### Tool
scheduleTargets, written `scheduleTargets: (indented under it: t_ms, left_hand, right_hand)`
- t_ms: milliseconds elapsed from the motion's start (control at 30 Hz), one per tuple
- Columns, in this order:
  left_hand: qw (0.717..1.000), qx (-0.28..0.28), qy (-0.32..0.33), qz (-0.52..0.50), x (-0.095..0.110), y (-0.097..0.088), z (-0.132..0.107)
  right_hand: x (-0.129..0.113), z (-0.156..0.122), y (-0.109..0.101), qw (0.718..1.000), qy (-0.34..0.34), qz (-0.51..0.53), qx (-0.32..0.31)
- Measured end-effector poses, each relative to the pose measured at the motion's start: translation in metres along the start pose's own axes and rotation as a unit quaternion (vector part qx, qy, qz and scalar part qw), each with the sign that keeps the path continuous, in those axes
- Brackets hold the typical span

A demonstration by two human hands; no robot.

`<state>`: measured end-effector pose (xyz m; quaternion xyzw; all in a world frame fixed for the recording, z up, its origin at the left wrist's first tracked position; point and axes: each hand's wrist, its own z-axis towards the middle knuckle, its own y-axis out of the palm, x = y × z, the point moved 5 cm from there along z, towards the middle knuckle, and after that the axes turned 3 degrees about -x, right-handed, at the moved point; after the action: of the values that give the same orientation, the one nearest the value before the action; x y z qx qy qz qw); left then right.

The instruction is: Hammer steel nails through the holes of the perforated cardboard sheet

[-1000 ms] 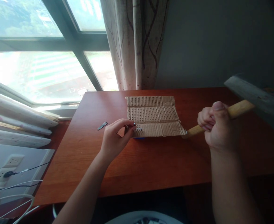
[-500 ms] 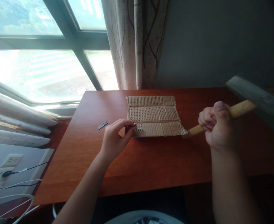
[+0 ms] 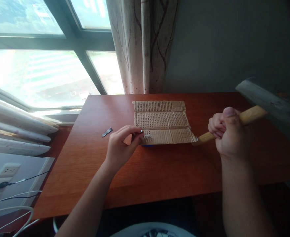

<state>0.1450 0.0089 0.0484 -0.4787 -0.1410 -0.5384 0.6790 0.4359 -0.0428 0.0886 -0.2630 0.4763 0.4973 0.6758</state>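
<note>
1 nail point(image 3: 141, 131) sits at the near left corner of the perforated cardboard point(image 3: 162, 121), pinched between the left hand's point(image 3: 120, 148) fingertips. The right hand point(image 3: 226, 135) is fisted round the hammer point(image 3: 251, 115) handle, with the head raised off to the right. Neither hand has shifted since a moment ago. Spare nails point(image 3: 107, 132) lie to the left, and bare table point(image 3: 159, 171) runs from the cardboard to the near edge.
</note>
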Motion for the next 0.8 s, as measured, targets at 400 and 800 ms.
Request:
scheduleTargets:
  t_ms: [400, 800]
  left_hand:
    - [1.000, -0.003, -0.009, 0.003, -0.0022, 0.0001, -0.0012]
    - [1.000, -0.008, 0.003, 0.024, 0.0036, 0.0009, 0.0013]
  right_hand:
    - [-0.0003, 0.0006, 0.0013, 1.000, -0.008, -0.007, -0.002]
    - [-0.0014, -0.0009, 0.0017, 0.999, 0.001, -0.045, -0.003]
